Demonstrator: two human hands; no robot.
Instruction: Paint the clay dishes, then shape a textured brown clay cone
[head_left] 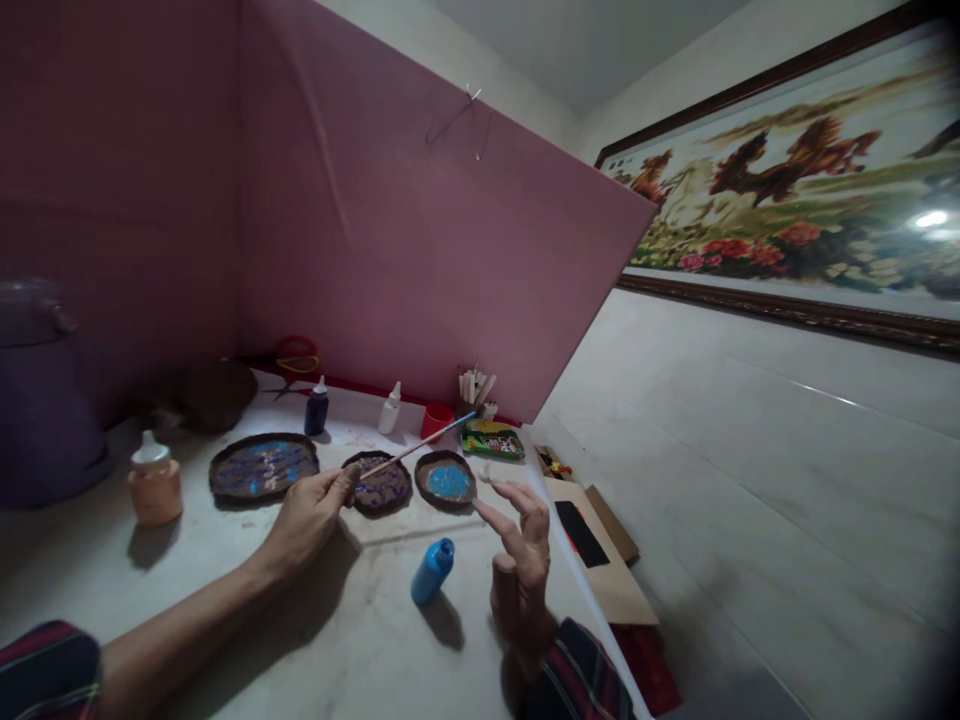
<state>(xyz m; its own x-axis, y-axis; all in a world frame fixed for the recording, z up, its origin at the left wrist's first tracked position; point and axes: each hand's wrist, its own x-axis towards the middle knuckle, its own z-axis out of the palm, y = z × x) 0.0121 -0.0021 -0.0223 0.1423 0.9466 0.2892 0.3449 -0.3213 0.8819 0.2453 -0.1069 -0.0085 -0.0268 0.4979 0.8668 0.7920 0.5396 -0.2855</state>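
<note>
Board (435, 230), big and pink, is standing behind everything, past both hands. Framed horse picture (780, 180) is hanging up on the wall, way off to the right of the grip. White table (270, 610) is spreading out under both hands, and a purple container (45, 410) is sitting far left of them.

OK, the hands. Left hand (311, 520) is pinching a thin paintbrush (416, 449) near one end, thumb and fingers pressed together, with the blue end sticking up and out to the right. Right hand (525, 565) is hanging open near the table's right edge, fingers spread and kinda bent.

Biggest brown dish (264, 468), blue and purple dabs all over, is lying just left of the pinch. Purple-dabbed dish (379, 484) is sitting right beside the pinch, under the brush, and the blue-painted dish (446, 480) is lying between it and the right fingertips. Peach bottle (155, 487) is standing well left of the pinch. Open blue bottle (433, 573) is standing between the hands, closer to the right one. Tiny white bit (486, 472) is showing by the right fingertips, but I can't tell if they're touching it.
</note>
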